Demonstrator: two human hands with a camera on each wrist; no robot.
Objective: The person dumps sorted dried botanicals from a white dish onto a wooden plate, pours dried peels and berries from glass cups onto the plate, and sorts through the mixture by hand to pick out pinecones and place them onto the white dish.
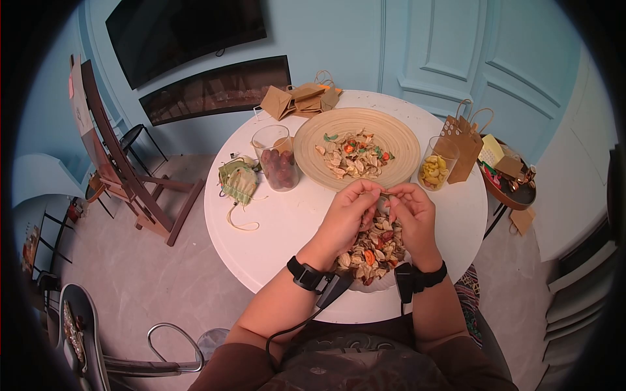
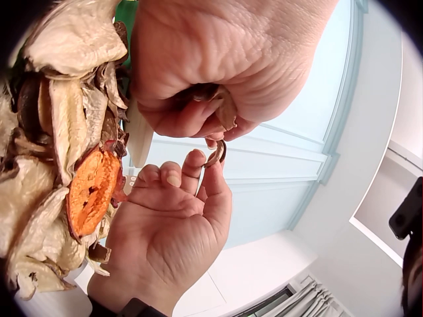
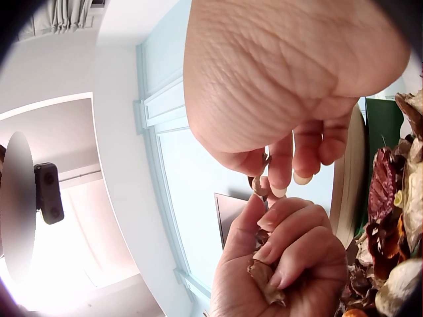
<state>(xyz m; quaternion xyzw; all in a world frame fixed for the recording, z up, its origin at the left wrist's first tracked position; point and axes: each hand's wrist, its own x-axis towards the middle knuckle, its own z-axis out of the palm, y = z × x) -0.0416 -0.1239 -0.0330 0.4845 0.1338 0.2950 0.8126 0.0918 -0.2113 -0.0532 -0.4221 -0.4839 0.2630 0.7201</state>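
My left hand [image 1: 345, 215] and right hand [image 1: 416, 225] meet at the fingertips above a heap of dried petals [image 1: 378, 251]. Between them is a small curled dried piece [image 2: 216, 154], which the thumb and finger of the right hand [image 2: 168, 234] pinch. The left hand [image 3: 291, 254] touches the same piece with its fingertips, and its curled fingers hold other dried petals [image 3: 266, 277] against the palm. An orange dried slice [image 2: 92, 191] lies in the heap. Part of the heap is hidden by both hands.
Beyond the hands stands a round wooden plate [image 1: 398, 127] of petals and coloured pieces. A glass of dark red fruits [image 1: 280, 171] and a green pouch [image 1: 240, 179] are at left. A glass of yellow pieces [image 1: 433, 173] and paper bag [image 1: 464, 156] are at right; more bags [image 1: 303, 101] lie behind.
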